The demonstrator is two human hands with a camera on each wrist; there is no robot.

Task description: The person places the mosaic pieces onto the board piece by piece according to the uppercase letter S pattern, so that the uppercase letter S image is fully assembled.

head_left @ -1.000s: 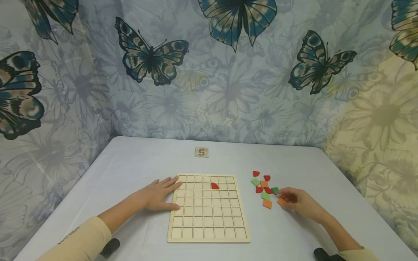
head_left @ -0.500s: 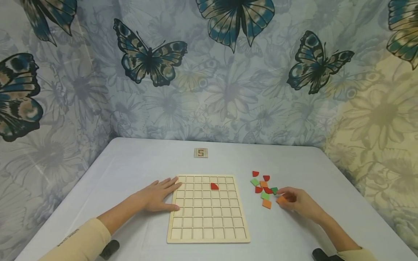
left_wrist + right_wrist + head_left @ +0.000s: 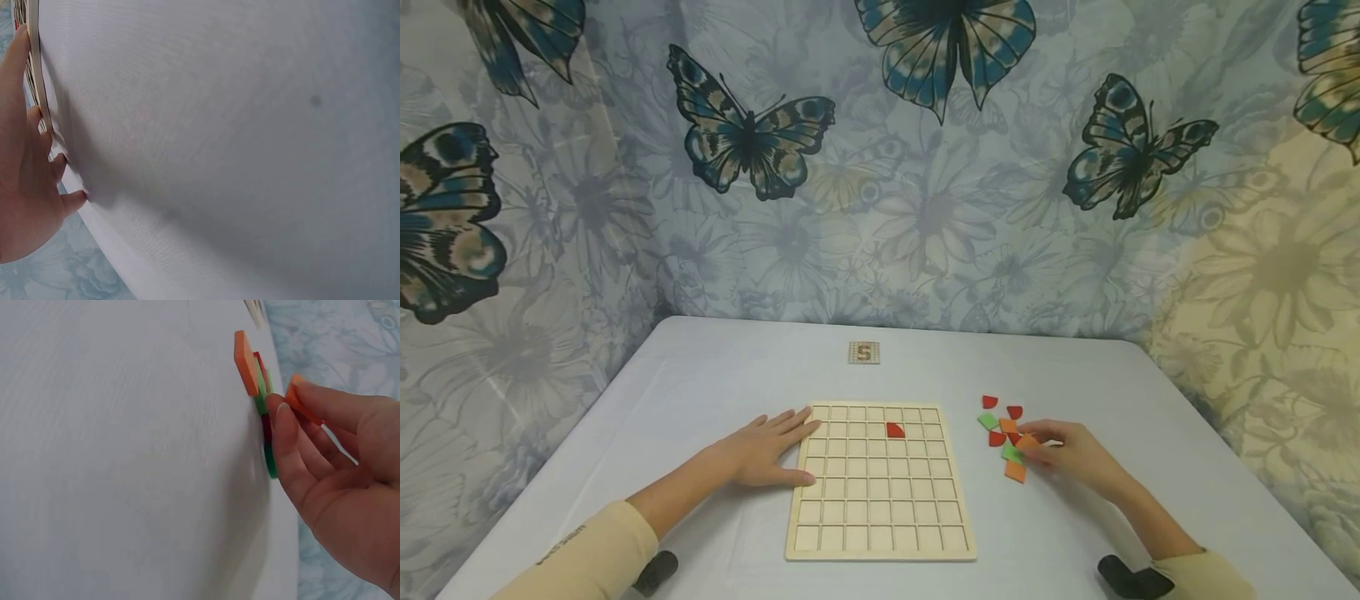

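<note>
My left hand [image 3: 771,450] lies with fingers spread on the left edge of a wooden grid board [image 3: 880,500]; in the left wrist view its fingertips rest along the board's side. A red quarter-round tile [image 3: 895,430] sits in one of the board's upper cells. Over at the right, my right hand [image 3: 1067,450] pinches an orange square tile [image 3: 303,403] between thumb and fingers, above the loose tiles. Near it lie another orange tile [image 3: 1015,472], a light green tile [image 3: 1012,452] and a dark green tile [image 3: 270,461], which the hand hides in the head view.
Farther back in the pile are red tiles [image 3: 990,402], a light green tile [image 3: 988,421] and an orange tile [image 3: 1008,426]. A small patterned card [image 3: 864,352] lies behind the board on the white-covered table [image 3: 737,367]. Butterfly-printed cloth [image 3: 925,208] rises behind the table.
My right hand has lifted the orange square tile and moved it left, over the pile's right side. The left hand and the board have stayed in place.
</note>
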